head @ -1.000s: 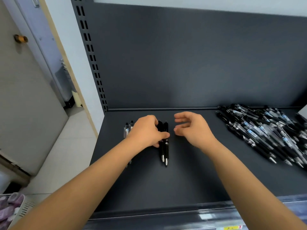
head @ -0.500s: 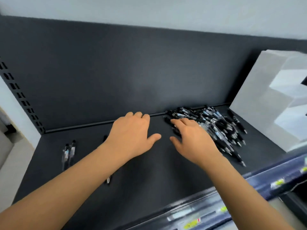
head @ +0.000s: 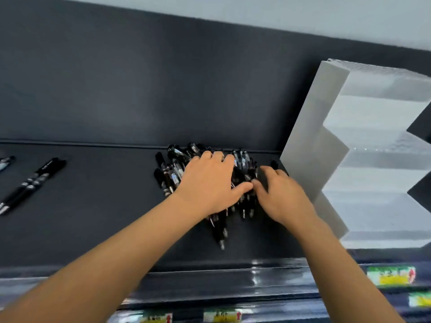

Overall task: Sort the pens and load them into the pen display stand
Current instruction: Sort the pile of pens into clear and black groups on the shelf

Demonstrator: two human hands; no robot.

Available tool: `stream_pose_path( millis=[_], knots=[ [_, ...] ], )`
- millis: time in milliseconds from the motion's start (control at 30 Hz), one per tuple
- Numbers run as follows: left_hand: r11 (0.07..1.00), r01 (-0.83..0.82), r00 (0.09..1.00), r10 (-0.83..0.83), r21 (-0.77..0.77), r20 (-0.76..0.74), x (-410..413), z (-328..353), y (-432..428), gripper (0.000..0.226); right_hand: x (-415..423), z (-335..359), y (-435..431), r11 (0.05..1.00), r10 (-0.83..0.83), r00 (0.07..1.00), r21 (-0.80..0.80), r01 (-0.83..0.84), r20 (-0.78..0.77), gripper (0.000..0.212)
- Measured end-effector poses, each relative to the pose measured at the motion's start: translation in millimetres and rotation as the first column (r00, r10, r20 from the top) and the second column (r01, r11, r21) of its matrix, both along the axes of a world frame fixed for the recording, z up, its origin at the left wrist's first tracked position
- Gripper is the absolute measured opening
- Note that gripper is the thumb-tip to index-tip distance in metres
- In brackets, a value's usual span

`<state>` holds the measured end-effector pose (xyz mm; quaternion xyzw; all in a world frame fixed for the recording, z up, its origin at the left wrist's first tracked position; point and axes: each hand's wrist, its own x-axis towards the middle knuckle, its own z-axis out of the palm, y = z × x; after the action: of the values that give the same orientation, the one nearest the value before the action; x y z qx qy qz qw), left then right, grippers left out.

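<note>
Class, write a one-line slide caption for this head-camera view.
Both hands, left and right, dig into the pen pile beside the empty white display stand on a dark shelf.

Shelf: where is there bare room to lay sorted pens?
Bare shelf lies between the black pens at left and the pen pile, plus the strip before the front edge. It is crowded between pile and display stand, where left hand and right hand work.
</note>
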<state>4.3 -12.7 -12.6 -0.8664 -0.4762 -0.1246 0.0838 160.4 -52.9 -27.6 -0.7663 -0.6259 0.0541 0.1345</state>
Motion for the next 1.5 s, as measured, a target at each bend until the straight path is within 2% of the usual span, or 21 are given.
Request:
stream_pose_path(
  millis=[167,300,433,500,667,833,1000,1067,1167,1300,1367,1433,1500],
  knots=[
    [0.994,-0.104,0.994,0.103,-0.031,-0.041,24,3,-4,0.076,23,-5,17,1.0,0.006,0.993,-0.014,-0.008,-0.12,0.045],
    [0.986,-0.159,0.986,0.156,-0.054,-0.06,32,-1,3,0.071,26,-7,32,0.999,-0.016,0.991,-0.045,0.01,-0.133,0.05],
    [0.985,-0.156,0.986,0.15,-0.079,-0.075,38,-5,9,0.064,25,-6,43,0.995,-0.102,0.963,-0.02,0.1,-0.25,0.061],
    [0.985,-0.16,0.987,0.157,-0.072,-0.042,38,-5,11,0.062,24,-2,51,0.987,-0.157,0.938,-0.067,0.143,-0.309,0.062],
    [0.984,-0.17,0.985,0.171,-0.057,0.009,32,-4,13,0.06,22,3,70,0.975,-0.172,0.918,-0.197,0.106,-0.358,0.038],
    [0.987,-0.155,0.987,0.156,-0.046,0.02,31,3,19,0.053,19,8,76,0.966,-0.143,0.936,-0.253,0.06,-0.323,0.032],
    [0.99,-0.105,0.99,0.114,-0.095,0.085,40,4,20,0.048,26,5,72,0.97,-0.099,0.922,-0.244,0.005,-0.375,0.028],
    [0.989,-0.058,0.983,0.081,-0.138,0.164,44,7,22,0.046,30,3,69,0.974,-0.098,0.878,-0.225,-0.011,-0.468,0.024],
    [0.973,0.044,0.936,0.039,-0.228,0.35,53,10,24,0.037,33,1,65,0.981,-0.135,0.786,-0.194,0.02,-0.603,0.038],
    [0.946,0.07,0.875,0.095,-0.318,0.475,61,10,28,0.031,35,0,59,0.987,-0.098,0.805,-0.161,0.003,-0.585,0.036],
    [0.926,0.063,0.841,0.152,-0.373,0.52,63,9,30,0.032,36,1,55,0.989,-0.095,0.774,-0.147,0.002,-0.626,0.037],
    [0.905,0.06,0.794,0.212,-0.421,0.569,66,8,32,0.035,36,4,49,0.992,-0.086,0.67,-0.126,-0.012,-0.737,0.029],
    [0.873,0.095,0.72,0.271,-0.478,0.639,68,7,35,0.037,35,9,43,0.995,-0.05,0.486,-0.087,-0.053,-0.873,0.024]
  ],
)
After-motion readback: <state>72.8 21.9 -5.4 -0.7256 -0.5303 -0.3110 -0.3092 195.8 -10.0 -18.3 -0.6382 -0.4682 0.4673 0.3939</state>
